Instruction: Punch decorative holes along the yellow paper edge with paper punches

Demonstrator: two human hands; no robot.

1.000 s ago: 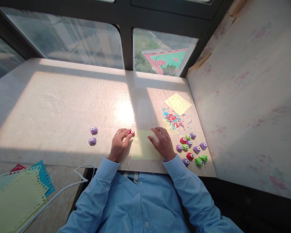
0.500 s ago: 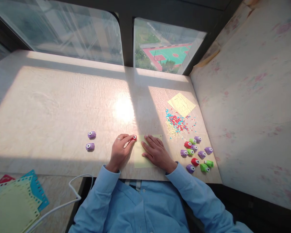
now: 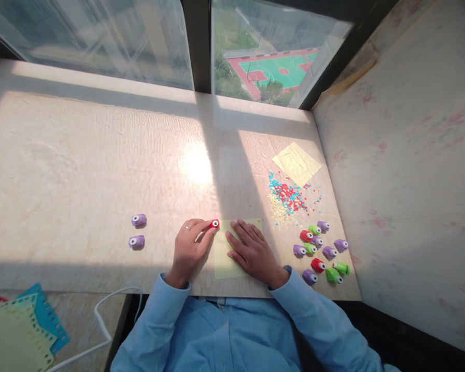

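Apparently in alignment, which calls for a still sheet, the left hand (image 3: 188, 249) pinches a red craft punch (image 3: 214, 223) at the yellow sheet (image 3: 223, 262)'s far-left corner, the right hand (image 3: 252, 250) lying flat, grasping nothing.

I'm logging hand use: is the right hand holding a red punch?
No, the left hand holds a red punch, while the right hand rests on the pale yellow sheet.

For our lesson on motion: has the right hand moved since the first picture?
Yes: judged against the confetti pile, the right hand has shifted left, away from it.
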